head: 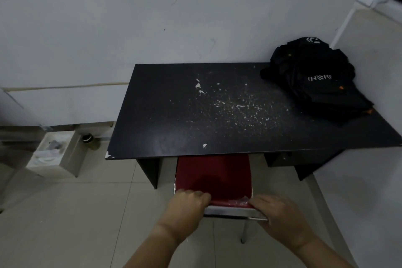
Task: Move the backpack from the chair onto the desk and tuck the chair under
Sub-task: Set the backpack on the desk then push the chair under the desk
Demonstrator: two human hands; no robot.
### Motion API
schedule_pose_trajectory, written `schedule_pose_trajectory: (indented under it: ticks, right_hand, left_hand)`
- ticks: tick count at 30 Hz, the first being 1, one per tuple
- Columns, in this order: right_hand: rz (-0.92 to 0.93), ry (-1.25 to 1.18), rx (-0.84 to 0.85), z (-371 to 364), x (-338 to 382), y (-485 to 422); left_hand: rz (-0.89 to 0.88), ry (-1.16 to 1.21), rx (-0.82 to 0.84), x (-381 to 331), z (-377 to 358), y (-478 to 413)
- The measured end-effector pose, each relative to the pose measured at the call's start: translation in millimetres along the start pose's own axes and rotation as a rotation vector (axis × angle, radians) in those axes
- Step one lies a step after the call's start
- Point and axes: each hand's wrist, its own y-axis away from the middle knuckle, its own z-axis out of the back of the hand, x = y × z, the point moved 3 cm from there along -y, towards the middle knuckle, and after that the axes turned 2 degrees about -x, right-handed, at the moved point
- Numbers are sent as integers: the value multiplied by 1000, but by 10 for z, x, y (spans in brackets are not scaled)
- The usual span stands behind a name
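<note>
Backpack [315,80] lies on desk [174,115]; both hands [187,202] [280,215] grip red chair [214,180] partly beneath it.

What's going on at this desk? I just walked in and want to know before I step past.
A person stands at the black desk with both hands on the back of a red chair: left hand and right hand each at a top corner. The seat is already partly under the desk. The black backpack lies on the desk's far right corner, by the wall.
</note>
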Motion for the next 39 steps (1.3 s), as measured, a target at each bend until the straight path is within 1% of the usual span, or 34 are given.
schedule_pose_trajectory:
  ticks: [3,6,8,9,13,17,23,29,33,39]
  right_hand:
    - [-9,-11,-61,-58,34,-208]
    - [-28,-46,-95,-190,95,-352]
    - [-14,-60,-110,-266,88,-439]
    - [3,-48,-119,-285,52,-498]
    - [47,-17,-139,-310,-230,-740]
    - [105,35,-122,-243,-538,-886]
    - [145,50,-124,-46,-1150,-972]
    - [171,54,-154,-39,-1181,-994]
    - [164,57,-210,-33,-1163,-1012]
    - [170,26,-170,-31,-1198,-1024]
  left_hand:
    - [-18,-17,-59,242,85,-113]
    - [-49,-20,-50,431,171,-175]
    - [-66,-62,-21,514,206,-230]
    - [-59,-74,-3,557,212,-283]
    - [-5,-63,-37,648,230,-581]
    - [11,-54,-67,596,223,-843]
    - [-8,-45,-75,276,180,-1259]
    - [-59,-38,-87,314,157,-1291]
    - [-36,-52,-78,313,132,-1304]
    - [11,-59,-80,296,142,-1331]
